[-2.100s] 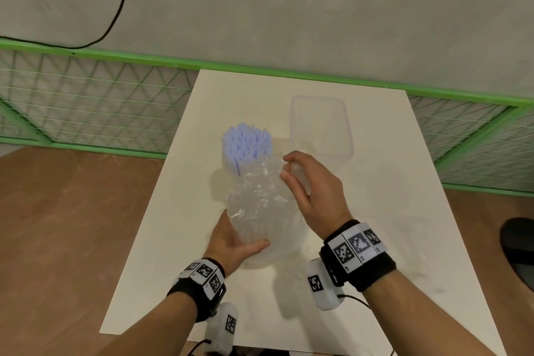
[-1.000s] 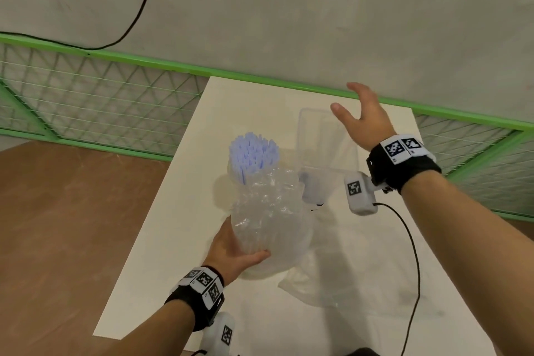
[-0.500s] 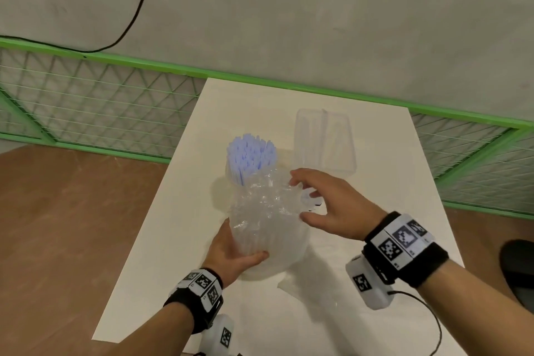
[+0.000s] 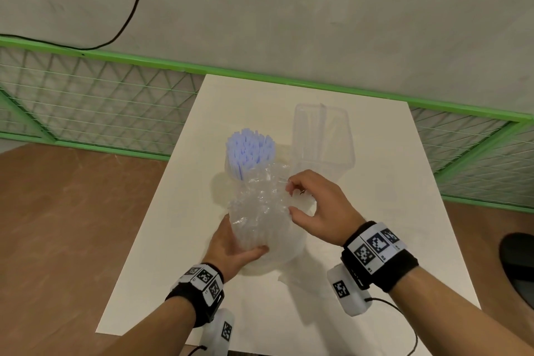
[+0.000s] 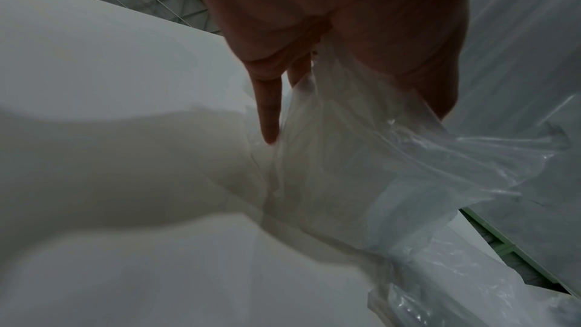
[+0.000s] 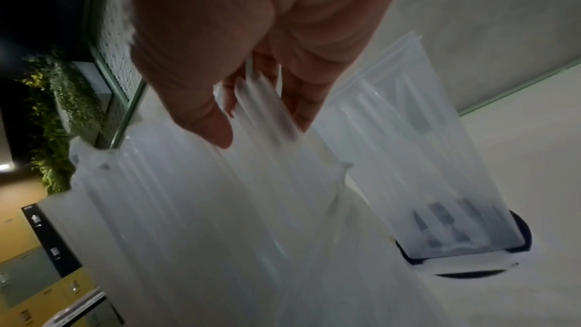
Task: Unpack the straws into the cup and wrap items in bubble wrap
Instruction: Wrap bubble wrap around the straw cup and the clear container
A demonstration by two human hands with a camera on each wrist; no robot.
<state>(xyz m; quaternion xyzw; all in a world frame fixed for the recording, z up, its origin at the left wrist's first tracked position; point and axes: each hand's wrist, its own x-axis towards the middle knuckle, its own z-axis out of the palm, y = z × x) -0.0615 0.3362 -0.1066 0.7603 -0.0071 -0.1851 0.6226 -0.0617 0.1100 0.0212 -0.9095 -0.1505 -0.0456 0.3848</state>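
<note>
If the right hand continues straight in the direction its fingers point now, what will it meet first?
The right hand points left, already touching the bubble wrap around the cup, so it meets that first.

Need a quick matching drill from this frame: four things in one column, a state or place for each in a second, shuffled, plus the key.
Things:
1. straws
2. bubble wrap
3. clear box
4. left hand

States or places:
A. stands behind the right hand, towards the far side of the table
B. grips the wrapped bundle low down
C. pale blue, tips poking out at the top
D. clear, crinkled, pinched by the right hand's fingers

Pairs: 1-C, 2-D, 3-A, 4-B
</note>
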